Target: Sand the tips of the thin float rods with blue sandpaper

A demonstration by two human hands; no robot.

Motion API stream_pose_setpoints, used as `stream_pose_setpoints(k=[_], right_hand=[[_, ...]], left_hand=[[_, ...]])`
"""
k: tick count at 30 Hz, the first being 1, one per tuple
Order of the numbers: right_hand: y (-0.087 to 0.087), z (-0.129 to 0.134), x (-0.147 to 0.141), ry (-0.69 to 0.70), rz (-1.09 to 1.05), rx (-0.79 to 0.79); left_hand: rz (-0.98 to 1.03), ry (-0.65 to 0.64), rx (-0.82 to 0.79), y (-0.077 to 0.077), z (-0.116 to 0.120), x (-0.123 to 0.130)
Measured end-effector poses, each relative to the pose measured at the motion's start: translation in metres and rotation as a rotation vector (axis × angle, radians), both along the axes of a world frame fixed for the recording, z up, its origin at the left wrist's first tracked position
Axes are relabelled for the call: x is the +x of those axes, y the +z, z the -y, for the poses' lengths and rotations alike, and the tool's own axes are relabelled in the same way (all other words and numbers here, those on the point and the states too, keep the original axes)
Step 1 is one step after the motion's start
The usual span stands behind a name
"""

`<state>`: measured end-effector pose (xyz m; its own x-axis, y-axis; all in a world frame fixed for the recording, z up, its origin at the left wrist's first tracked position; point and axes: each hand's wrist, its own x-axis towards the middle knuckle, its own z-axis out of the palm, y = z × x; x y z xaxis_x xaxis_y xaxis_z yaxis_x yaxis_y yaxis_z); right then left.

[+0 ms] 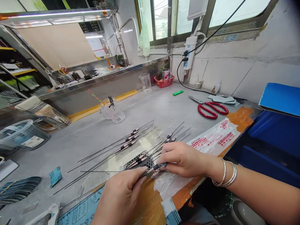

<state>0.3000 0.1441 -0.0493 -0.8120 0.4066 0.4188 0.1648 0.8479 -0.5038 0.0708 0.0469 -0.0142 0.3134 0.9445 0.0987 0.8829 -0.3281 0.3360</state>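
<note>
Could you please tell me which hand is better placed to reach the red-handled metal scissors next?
Probably the right hand, nearer the red-handled scissors, though it would need freeing; the left hand is farther, pinching a slender dark-banded rod.

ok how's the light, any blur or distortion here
Head view: window panes washed out near white; light on the grey tabletop soft, shadows faint; dark below its near edge; scene leans, with wide-angle stretch toward the borders; left hand and right hand show no strong blur.

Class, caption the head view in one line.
Left hand and braceleted right hand hold a slender dark-banded rod at a grey tabletop.
</note>
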Motion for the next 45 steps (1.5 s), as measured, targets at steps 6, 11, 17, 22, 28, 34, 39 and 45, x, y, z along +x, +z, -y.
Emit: stream_pose_setpoints(k=[6, 11, 17, 22, 28, 34, 39, 45], right_hand=[[0.001, -0.002, 0.006, -0.023, -0.003, 0.048], [0.002, -0.001, 0.011, -0.035, 0.048, 0.044], [0.006, 0.001, 0.014, -0.066, 0.089, 0.045], [0.009, 0.005, 0.015, -0.098, 0.086, 0.041], [0.007, 0.004, 0.015, -0.103, 0.075, 0.024], [0.005, 0.003, 0.011, -0.069, 0.059, -0.028], [0.006, 0.003, 0.009, -0.071, 0.056, -0.032], [0.006, 0.003, 0.009, -0.067, 0.028, -0.051]], left_hand=[[0.035, -0.009, -0.053, -0.001, -0.008, 0.008], [0.065, -0.042, -0.124, 0.000, -0.015, 0.019], [0.068, -0.026, -0.189, 0.006, -0.023, 0.037], [0.026, 0.045, -0.188, 0.007, -0.029, 0.056], [0.027, 0.057, -0.177, 0.004, -0.031, 0.059], [0.082, -0.043, -0.180, 0.006, -0.021, 0.032], [0.140, -0.058, -0.098, 0.004, -0.014, 0.014], [0.205, -0.056, -0.123, 0.003, -0.017, 0.014]])
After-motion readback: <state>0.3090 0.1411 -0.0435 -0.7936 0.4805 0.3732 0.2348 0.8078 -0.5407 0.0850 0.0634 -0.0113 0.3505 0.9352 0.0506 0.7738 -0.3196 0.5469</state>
